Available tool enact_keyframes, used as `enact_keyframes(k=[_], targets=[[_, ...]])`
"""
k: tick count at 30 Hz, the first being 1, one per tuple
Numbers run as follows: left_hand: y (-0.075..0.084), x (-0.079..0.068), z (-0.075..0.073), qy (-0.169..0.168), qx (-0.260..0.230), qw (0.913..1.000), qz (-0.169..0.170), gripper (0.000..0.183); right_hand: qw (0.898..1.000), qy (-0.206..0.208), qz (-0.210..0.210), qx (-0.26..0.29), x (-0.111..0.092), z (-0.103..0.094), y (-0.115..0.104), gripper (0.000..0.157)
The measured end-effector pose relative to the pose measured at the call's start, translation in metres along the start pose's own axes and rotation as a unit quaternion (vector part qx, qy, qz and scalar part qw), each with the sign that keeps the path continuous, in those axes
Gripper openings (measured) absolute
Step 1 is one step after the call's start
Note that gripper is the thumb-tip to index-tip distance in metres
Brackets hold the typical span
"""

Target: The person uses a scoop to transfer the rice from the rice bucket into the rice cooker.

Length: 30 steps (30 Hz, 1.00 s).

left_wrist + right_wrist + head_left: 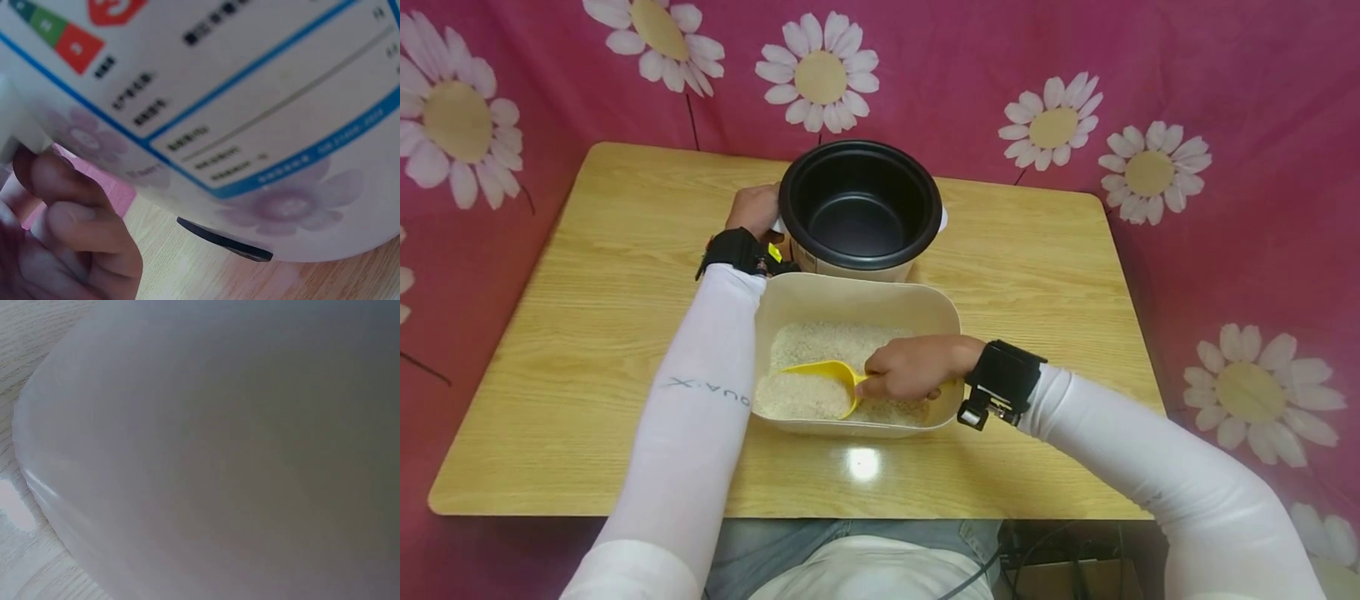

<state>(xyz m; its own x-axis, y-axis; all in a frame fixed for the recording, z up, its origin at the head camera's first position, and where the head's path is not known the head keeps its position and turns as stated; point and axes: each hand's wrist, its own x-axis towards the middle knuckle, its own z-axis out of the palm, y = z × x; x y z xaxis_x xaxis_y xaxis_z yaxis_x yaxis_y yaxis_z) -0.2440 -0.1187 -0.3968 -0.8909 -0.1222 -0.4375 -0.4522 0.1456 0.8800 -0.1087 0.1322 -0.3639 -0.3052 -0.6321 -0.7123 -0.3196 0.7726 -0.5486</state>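
Observation:
My right hand (913, 367) grips the handle of a yellow scoop (852, 377) inside a cream plastic tub (857, 293). The scoop is full of rice and lies low, among the pale rice (842, 336) on the tub's floor. Beyond the tub stands a rice cooker with no lid, its black inner pot (859, 265) showing nothing inside. At the cooker's left side, my left hand (754, 210) holds the white side handle (25, 128), fingers curled under it in the left wrist view. Only the tub's outer wall (187, 450) and some table fill the right wrist view.
The wooden table (587, 375) carries both vessels, the tub nearer its front edge and close against the cooker. A pink cloth (940, 75) with white daisies hangs behind and at the sides. Cables (1045, 550) hang below the front edge at the right.

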Motion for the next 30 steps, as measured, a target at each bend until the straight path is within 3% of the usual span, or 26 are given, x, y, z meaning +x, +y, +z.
enact_keyframes(k=[8,19,30], targets=[[0.001,0.004,0.000,-0.001,-0.005,1.0000,-0.003,0.040,1.000,-0.003,0.007,0.007,-0.002,-0.004,-0.003,0.043],[0.003,0.001,-0.001,-0.001,0.008,0.9998,-0.017,0.046,0.995,-0.041,0.014,0.088,-0.008,-0.009,-0.005,0.041],[0.004,0.000,0.001,-0.003,0.006,0.9997,-0.025,0.048,0.991,-0.027,0.022,0.127,-0.014,-0.011,-0.003,0.039]])
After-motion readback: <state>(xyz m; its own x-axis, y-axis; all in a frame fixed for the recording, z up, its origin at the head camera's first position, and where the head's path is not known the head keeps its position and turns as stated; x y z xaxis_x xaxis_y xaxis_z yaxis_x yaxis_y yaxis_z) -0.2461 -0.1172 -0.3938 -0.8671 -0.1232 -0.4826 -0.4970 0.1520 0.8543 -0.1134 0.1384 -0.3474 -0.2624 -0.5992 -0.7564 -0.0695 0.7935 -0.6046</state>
